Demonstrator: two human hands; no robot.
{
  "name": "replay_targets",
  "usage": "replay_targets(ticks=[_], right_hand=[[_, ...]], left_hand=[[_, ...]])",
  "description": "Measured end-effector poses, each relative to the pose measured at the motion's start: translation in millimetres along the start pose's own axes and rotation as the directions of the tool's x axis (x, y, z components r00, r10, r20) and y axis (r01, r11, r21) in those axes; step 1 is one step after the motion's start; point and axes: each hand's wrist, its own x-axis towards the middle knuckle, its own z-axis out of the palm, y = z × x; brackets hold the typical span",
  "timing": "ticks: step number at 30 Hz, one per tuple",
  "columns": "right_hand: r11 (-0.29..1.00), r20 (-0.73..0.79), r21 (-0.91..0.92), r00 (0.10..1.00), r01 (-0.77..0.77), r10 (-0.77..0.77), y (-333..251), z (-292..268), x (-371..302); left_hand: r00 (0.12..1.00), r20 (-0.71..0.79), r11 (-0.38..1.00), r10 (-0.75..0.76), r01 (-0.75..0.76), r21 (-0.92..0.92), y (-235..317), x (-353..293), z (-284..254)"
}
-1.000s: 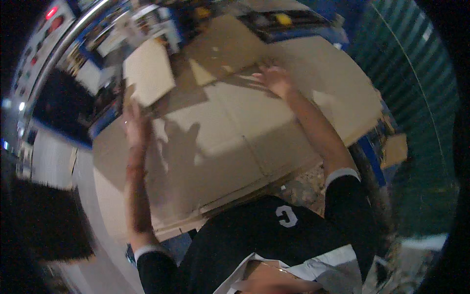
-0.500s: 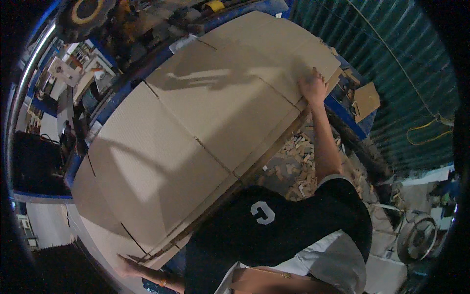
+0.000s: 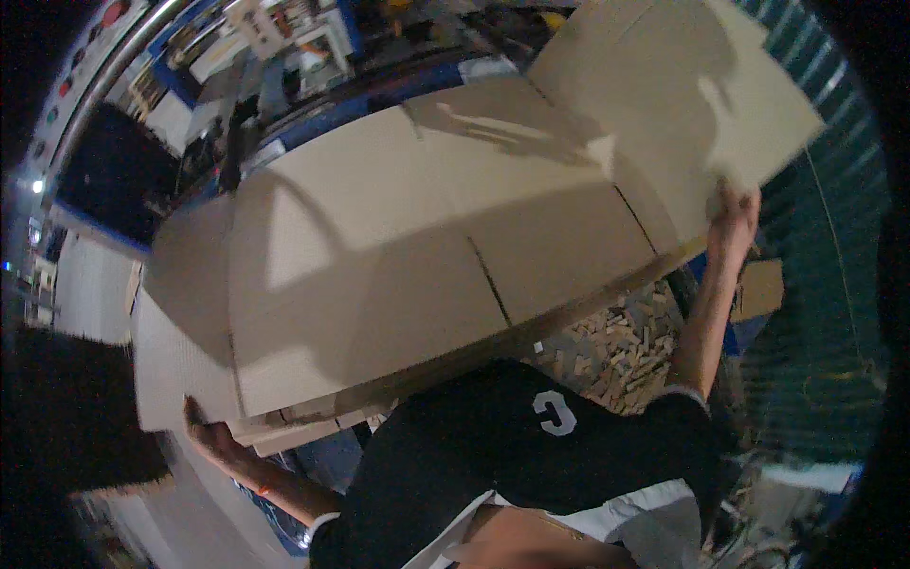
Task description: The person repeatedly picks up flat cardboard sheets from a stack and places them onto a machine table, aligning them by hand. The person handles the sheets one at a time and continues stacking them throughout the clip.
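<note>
A long slotted and creased cardboard sheet spans the space before me, its right end bent upward. With its thumb on top, my left hand grips the near edge at the left end, the other fingers hidden beneath. Round the near edge of the raised right end, my right hand is closed, fingers partly hidden. More cardboard layers show under the sheet's near left edge. Shadows of my arms lie across the sheet.
Small cardboard scraps cover the floor between the sheet and my body. A green corrugated wall stands at the right, with a loose cardboard piece before it. Machinery with a metal rail runs along the far left.
The sheet's right end has risen and bent up in my right hand, which has moved right. My left hand has taken hold of the left end. The view has turned.
</note>
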Motion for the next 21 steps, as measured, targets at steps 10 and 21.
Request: replay_targets(ticks=[10,21], right_hand=[[0.657,0.918,-0.169,0.36,0.735,-0.167,-9.2,65.1,-152.6],[0.564,0.993,-0.007,0.071,0.826,-0.091,22.5,105.1,-119.3]], left_hand=[[0.717,0.697,0.768,0.023,-0.459,0.446,-13.5,-76.3,74.8],[0.259,0.962,0.27,-0.081,-0.924,0.271,4.4,-49.9,144.3]])
